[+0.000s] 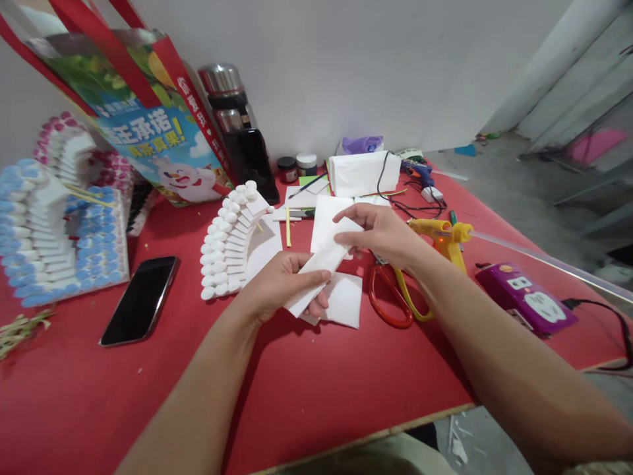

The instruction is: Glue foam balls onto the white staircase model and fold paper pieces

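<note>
A folded strip of white paper (321, 258) is held between both hands above the red table. My left hand (291, 280) grips its lower end, thumb on top and fingers beneath. At the upper end, my right hand (366, 231) pinches the strip between thumb and fingers. White paper pieces (343, 300) lie under and behind the hands. Left of them stands a curved stepped model (230, 244) edged with white oval tips. Scissors with red and yellow handles (390, 297) rest below my right wrist, their blades partly hidden.
A yellow glue gun (445, 237) with a long clear stick and a purple power strip (527, 297) are on the right. To the left are a phone (140, 300), a blue-and-white model (64, 231) and a shopping bag (158, 125). Cables (410, 198) lie at the back.
</note>
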Available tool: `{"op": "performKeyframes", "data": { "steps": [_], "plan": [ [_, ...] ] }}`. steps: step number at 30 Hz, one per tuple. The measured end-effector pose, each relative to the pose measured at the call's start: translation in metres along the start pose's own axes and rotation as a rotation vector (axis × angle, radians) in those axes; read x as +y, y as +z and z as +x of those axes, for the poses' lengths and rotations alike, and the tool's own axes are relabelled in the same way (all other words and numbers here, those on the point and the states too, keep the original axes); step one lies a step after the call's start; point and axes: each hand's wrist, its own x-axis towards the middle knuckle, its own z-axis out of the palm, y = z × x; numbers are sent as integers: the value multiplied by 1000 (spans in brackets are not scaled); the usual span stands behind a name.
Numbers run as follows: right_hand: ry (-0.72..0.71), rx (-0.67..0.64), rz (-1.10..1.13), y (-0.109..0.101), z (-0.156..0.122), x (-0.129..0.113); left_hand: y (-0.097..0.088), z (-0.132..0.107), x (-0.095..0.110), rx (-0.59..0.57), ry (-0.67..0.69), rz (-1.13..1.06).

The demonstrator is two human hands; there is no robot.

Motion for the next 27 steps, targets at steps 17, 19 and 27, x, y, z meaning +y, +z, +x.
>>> {"op": "performKeyframes", "data": {
  "steps": [17, 19, 27],
  "plan": [
    [320, -107, -1518, 0, -83, -3, -8, 11, -5, 117, 85, -134],
    [363, -96, -1499, 7, -86, 1, -8, 12, -6, 117, 91, -136],
    [386, 67, -936, -26, -94, 13, -13, 10, -8, 165, 138, -196]
  ]
}}
